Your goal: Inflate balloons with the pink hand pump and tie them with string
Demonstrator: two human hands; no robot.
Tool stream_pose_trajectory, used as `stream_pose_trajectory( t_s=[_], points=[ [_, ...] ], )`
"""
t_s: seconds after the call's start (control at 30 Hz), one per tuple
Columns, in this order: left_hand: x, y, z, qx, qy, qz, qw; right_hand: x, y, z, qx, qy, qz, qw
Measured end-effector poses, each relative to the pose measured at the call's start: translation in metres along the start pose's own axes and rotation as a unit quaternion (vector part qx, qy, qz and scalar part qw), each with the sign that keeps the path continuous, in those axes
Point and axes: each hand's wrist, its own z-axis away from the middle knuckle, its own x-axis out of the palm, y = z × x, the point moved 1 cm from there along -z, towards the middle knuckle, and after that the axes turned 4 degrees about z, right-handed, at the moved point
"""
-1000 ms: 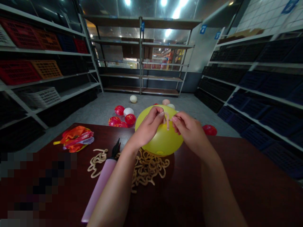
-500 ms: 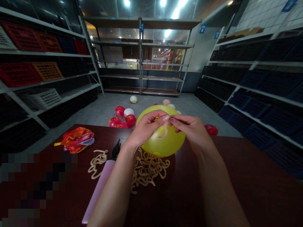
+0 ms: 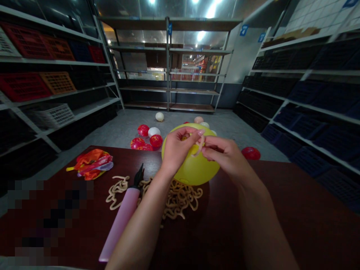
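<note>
A blown-up yellow balloon (image 3: 194,170) sits above the dark table, behind my two hands. My left hand (image 3: 178,150) is closed in a pinch at the balloon's near face, around the top of a short beige string (image 3: 200,145); the balloon's neck is hidden by the fingers. Close beside it on the right, my right hand (image 3: 226,152) pinches the same string between thumb and forefinger. Below the balloon lies a heap of curly beige strings (image 3: 182,198). A pink hand pump (image 3: 120,223) with a black nozzle lies by my left forearm.
Flat balloons (image 3: 94,163) in orange, red and purple lie at the table's (image 3: 270,210) far left. More strings (image 3: 116,191) lie near the pump. Red and white balloons (image 3: 154,132) rest on the floor beyond. Shelves with crates (image 3: 25,86) line both sides.
My left hand has lifted and turned slightly. My right fingers have shifted down a little along the string, which now curves up between the hands. The view has shifted slightly.
</note>
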Motion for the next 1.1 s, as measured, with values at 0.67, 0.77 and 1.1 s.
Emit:
stream_pose_trajectory(
  t_s=[0.67,0.77,1.1],
  points=[
    [0.002,-0.001,0.006,-0.044,-0.159,0.118,0.979,-0.002,0.008,0.000,-0.029,0.210,0.088,0.973],
    [0.000,0.001,0.009,-0.030,-0.193,0.095,0.976,-0.004,0.006,0.000,-0.032,0.189,0.054,0.980],
    [-0.012,0.003,0.008,-0.039,-0.252,0.102,0.962,-0.013,-0.004,0.004,-0.004,0.097,0.027,0.995]
  ],
)
